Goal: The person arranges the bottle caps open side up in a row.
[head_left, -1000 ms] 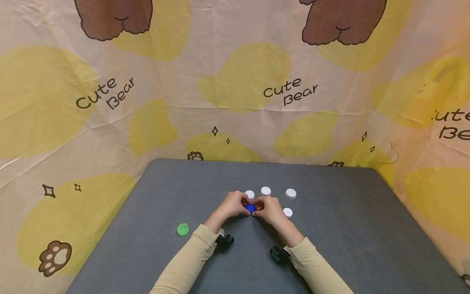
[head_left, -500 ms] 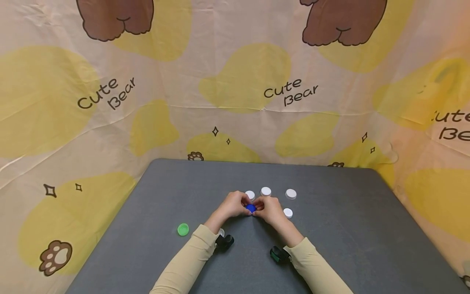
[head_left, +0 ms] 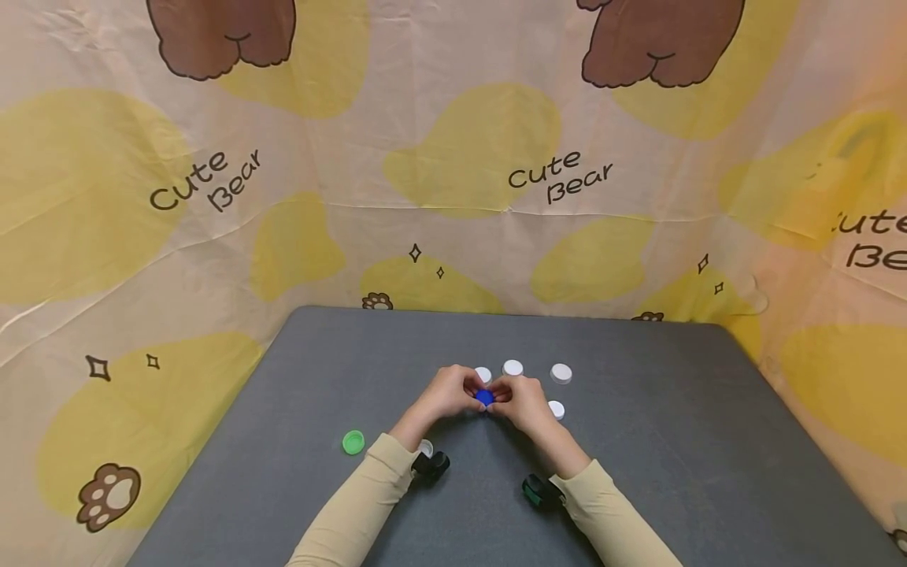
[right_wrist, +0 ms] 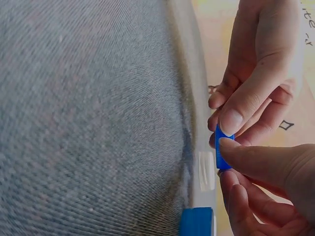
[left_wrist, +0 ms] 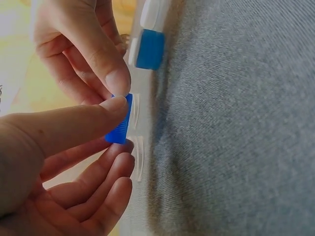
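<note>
Between the two hands, over the middle of the grey table, is a blue bottle cap (head_left: 484, 398) with a ribbed side. My left hand (head_left: 446, 392) pinches it from the left with thumb and fingers. From the other side my right hand (head_left: 522, 402) pinches the same cap, and the two thumbs meet at its near edge. Both wrist views show the ribbed side of the blue cap (left_wrist: 119, 129) between the fingertips, off the tabletop. Just behind the hands lie white caps, one (head_left: 483, 374) partly hidden by the fingers and another (head_left: 513, 368) beside it.
On the grey table (head_left: 638, 465), a green cap (head_left: 353, 442) lies at the left. A pale cap (head_left: 425, 448) is partly covered by the left wrist camera. Two more white caps (head_left: 561, 373) sit right of the hands. A patterned cloth (head_left: 453, 157) hangs behind the table.
Both hands have risen very slightly with the blue cap between them. Their grip looks the same, and the other caps have stayed in place.
</note>
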`<control>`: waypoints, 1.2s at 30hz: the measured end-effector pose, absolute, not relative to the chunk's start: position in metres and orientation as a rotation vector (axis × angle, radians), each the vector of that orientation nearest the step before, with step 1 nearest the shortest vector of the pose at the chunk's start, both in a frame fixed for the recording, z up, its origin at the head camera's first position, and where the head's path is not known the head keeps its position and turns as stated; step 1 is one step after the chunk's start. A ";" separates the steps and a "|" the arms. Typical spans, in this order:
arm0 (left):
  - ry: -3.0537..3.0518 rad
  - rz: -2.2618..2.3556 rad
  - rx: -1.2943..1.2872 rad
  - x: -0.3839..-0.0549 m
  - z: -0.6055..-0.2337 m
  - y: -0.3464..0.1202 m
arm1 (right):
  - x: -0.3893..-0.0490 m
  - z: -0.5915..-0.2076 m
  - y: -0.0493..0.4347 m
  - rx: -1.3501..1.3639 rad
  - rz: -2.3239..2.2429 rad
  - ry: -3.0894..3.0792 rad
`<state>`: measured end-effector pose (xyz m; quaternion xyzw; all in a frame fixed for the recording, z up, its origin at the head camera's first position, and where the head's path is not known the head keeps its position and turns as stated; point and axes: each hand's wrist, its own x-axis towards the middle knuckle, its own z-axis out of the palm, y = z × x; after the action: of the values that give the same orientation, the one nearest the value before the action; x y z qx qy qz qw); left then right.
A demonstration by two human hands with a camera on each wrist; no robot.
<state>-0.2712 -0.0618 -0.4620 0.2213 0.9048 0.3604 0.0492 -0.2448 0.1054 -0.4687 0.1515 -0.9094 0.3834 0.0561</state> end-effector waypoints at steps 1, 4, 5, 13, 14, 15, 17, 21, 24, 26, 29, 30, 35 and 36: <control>2.749 1.108 0.675 -0.271 -0.461 -0.062 | -0.244 -0.468 0.105 0.461 1.167 -2.755; 2.728 1.141 0.678 -0.269 -0.460 -0.063 | -0.242 -0.465 0.105 0.473 1.176 -2.740; 2.722 1.153 0.680 -0.269 -0.459 -0.064 | -0.241 -0.464 0.105 0.477 1.178 -2.735; 2.710 1.195 0.699 -0.262 -0.454 -0.067 | -0.233 -0.456 0.104 0.467 1.252 -2.710; 2.708 1.199 0.698 -0.261 -0.453 -0.067 | -0.232 -0.455 0.104 0.464 1.260 -2.711; 2.708 1.203 0.701 -0.260 -0.452 -0.067 | -0.231 -0.454 0.104 0.463 1.268 -2.710; 2.701 1.219 0.709 -0.258 -0.450 -0.068 | -0.229 -0.452 0.104 0.465 1.286 -2.708; 2.691 1.241 0.724 -0.253 -0.445 -0.069 | -0.225 -0.449 0.105 0.459 1.304 -2.699; 2.689 1.246 0.724 -0.249 -0.441 -0.070 | -0.223 -0.448 0.105 0.459 1.317 -2.686; 2.682 1.255 0.721 -0.247 -0.439 -0.071 | -0.222 -0.448 0.105 0.471 1.324 -2.674; 2.662 1.272 0.716 -0.243 -0.436 -0.072 | -0.218 -0.447 0.106 0.484 1.335 -2.665; 2.658 1.273 0.713 -0.242 -0.435 -0.072 | -0.216 -0.447 0.106 0.486 1.337 -2.665; 2.637 1.295 0.716 -0.236 -0.436 -0.074 | -0.210 -0.447 0.107 0.496 1.354 -2.660; 2.635 1.302 0.719 -0.235 -0.436 -0.074 | -0.209 -0.447 0.107 0.497 1.359 -2.658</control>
<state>-0.2352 -0.0738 -0.4365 0.2374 0.8693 0.4297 0.0580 -0.2089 0.1072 -0.4471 0.1641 -0.8768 0.4483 0.0574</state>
